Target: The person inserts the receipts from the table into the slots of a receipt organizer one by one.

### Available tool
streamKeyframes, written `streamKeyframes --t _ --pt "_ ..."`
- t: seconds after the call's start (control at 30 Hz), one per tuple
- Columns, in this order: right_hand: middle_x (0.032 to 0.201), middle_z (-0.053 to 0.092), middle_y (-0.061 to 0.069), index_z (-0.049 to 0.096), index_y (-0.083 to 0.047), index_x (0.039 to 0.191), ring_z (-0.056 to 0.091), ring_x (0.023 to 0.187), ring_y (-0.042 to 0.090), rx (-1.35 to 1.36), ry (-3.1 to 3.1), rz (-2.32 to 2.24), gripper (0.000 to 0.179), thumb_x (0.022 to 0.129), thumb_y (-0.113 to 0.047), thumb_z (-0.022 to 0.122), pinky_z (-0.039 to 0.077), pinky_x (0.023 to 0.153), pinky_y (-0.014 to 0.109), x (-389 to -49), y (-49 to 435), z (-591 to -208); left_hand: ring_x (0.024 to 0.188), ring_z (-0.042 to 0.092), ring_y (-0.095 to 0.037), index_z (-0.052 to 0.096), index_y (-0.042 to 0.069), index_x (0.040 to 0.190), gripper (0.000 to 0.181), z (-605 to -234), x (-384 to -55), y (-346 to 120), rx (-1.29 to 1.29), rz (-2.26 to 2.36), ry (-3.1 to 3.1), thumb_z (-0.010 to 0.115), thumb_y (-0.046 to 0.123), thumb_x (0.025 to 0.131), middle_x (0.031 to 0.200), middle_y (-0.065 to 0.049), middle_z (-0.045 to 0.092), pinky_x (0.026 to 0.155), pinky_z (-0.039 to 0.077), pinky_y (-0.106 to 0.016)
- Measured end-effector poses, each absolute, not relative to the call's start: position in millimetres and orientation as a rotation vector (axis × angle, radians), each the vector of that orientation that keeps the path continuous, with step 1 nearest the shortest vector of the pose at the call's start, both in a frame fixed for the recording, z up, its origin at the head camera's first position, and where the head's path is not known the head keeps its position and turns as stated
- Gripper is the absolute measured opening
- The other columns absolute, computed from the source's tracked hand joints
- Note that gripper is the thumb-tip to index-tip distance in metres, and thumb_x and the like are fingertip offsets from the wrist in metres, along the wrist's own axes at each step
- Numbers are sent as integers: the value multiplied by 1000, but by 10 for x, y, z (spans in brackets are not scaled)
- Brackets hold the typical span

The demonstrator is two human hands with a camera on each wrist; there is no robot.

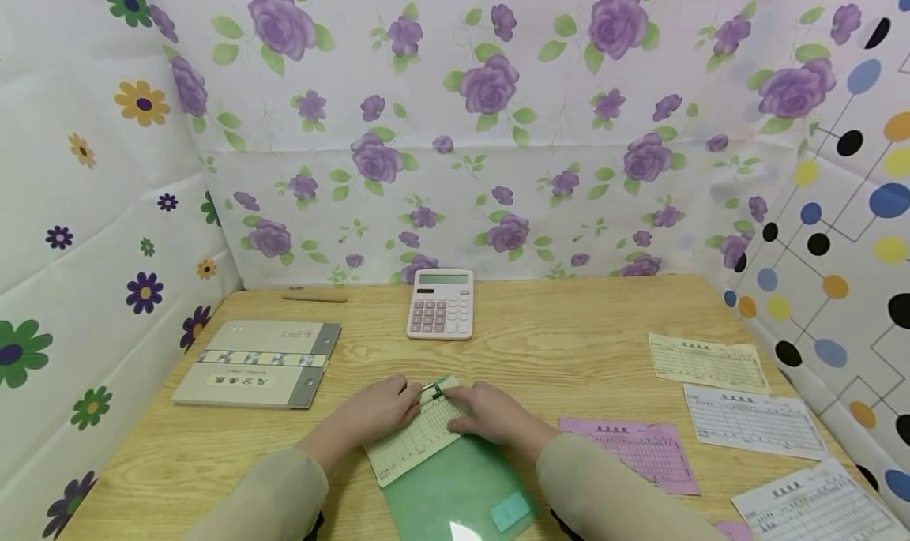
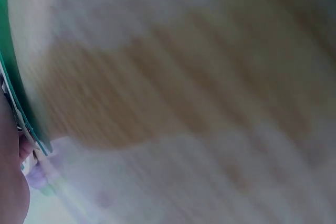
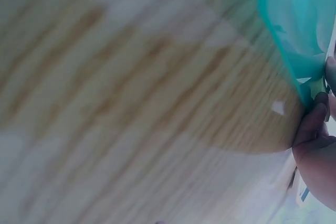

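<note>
Nearest me, toward the middle of the near edge of the table [image 1: 569, 351], was the green folder [image 1: 448, 486] with a pale blue label [image 1: 510, 511] at its lower right. A cream slip [image 1: 408, 452] lay slantwise over its upper part, a dark clip [image 1: 437, 392] at the slip's top. My left hand [image 1: 380, 409] grasped the folder's upper end together with the slip, close beside the clip; my right hand [image 1: 494, 415] pinched the opposite side, forefinger near the clip. I couldn't tell whether the folder touched the wood. A pink slip [image 1: 636, 456] lay right of my right forearm; along the right edge followed a white slip [image 1: 817, 500], a bluish-white slip [image 1: 757, 421] and a yellow slip [image 1: 707, 364]. By the left edge lay a bound ledger [image 1: 249, 383]. At the far edge were a calculator [image 1: 441, 304] and, near the far left corner, a thin brown stick [image 1: 315, 298].
</note>
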State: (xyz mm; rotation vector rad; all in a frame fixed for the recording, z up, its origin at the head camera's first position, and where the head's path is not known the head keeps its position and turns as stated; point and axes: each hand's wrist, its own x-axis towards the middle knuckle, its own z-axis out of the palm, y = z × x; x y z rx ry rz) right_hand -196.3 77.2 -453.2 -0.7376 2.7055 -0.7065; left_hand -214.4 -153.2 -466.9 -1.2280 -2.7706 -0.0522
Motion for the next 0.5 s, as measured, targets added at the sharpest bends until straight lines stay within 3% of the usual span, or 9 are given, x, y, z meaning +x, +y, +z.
streamKeyframes --t 0.17,0.37,0.5 --pt "105 64 10 54 -10 132 56 87 15 -739 2680 -782 55 84 -32 70 46 82 36 -1969 847 -4524 59 36 -8 53 12 112 23 -4714 -2143 -1525 -1234 -45 -2722 55 27 95 78 3 41 51 36 -23" --pt "80 57 1 52 -6 132 50 70 12 -687 2626 -904 52 86 -24 69 43 63 30 -1967 1106 -4494 59 36 -8 53 13 115 27 -4753 -2144 -1543 -1195 -66 -2730 56 29 94 78 2 41 51 35 -23" --pt "77 52 -3 53 -6 131 47 69 12 -641 2638 -910 51 87 -24 68 41 62 31 -1965 1368 -4473 59 36 -9 53 14 117 28 -4769 -2149 -1556 -1185 -74 -2712 56 30 94 78 2 41 50 35 -23"
